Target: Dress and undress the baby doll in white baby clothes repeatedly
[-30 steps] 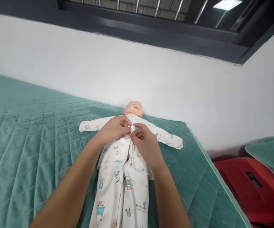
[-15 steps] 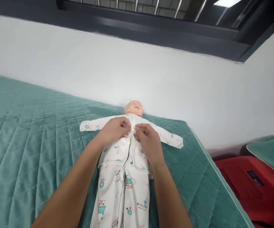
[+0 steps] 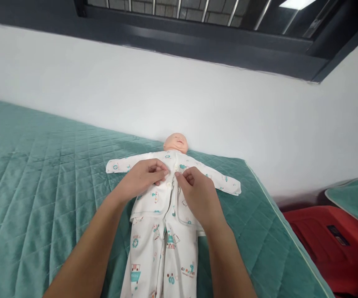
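Note:
A baby doll [image 3: 175,142] lies face up on a teal quilted bed cover [image 3: 42,165], head toward the wall, arms spread. It wears a white printed shirt [image 3: 154,198] and matching trousers [image 3: 163,256]. My left hand [image 3: 143,178] rests on the doll's chest, fingers curled and pinching the left edge of the shirt front. On the other side my right hand [image 3: 197,190] pinches the right edge beside a small button [image 3: 175,167]. The two hands meet at the shirt's middle seam, just below the collar.
A white wall [image 3: 197,103] runs behind the bed under a dark window frame [image 3: 197,41]. The bed's right edge [image 3: 275,215] drops off to a red object [image 3: 325,244] partly covered by a teal cloth [image 3: 356,203].
Both hands have slid a little down the shirt front from the collar. The top of the shirt now lies closed and flat, and its button shows above my fingers.

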Tool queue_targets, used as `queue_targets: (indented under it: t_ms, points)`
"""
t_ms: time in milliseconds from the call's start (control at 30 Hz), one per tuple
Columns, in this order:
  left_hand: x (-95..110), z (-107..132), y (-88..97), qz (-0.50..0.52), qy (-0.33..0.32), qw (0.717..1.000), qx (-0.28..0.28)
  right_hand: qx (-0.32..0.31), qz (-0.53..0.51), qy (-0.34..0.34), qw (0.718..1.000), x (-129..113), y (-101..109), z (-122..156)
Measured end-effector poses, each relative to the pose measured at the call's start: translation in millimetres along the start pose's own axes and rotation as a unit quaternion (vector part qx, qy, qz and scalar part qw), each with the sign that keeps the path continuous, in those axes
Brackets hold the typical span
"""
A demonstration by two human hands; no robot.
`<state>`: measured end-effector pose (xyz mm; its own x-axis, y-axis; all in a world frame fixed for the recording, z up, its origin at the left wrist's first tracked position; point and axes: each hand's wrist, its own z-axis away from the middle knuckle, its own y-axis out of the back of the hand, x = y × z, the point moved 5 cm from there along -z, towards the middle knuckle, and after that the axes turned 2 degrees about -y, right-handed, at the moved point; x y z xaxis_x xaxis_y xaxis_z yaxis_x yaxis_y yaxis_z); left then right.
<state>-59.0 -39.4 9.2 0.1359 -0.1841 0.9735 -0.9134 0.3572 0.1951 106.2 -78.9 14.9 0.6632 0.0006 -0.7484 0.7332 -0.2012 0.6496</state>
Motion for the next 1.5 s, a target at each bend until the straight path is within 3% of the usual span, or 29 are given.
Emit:
queue_targets:
  t_ms: [167, 300, 467, 600, 833, 1167, 1500]
  points:
    - [0, 7, 0.9, -0.018, 0.001, 0.998, -0.061, -0.057, 0.137, -0.010, 0.989, -11, -4, 17]
    - [0, 7, -2.5, -0.074, 0.001, 0.994, -0.085, -0.075, 0.158, 0.000, 0.985, -9, -6, 19]
    - [3, 5, -7.4, -0.111, -0.041, 0.989, -0.089, -0.110, 0.097, 0.033, 0.989, -2, 0, 14]
    - [4, 4, -7.8, -0.117, -0.051, 0.988, -0.092, -0.153, 0.001, 0.022, 0.988, 5, 3, 11]
    - [7, 9, -14.1, 0.014, 0.008, 0.996, -0.092, -0.219, -0.123, 0.002, 0.968, 21, 3, 4]
    - [-1, 7, -14.0, 0.074, 0.005, 0.990, -0.118, -0.200, -0.263, 0.004, 0.944, 14, -9, 3]
    - [-10, 3, -12.0, 0.106, 0.025, 0.988, -0.113, -0.220, -0.254, -0.011, 0.942, 17, -15, 1]
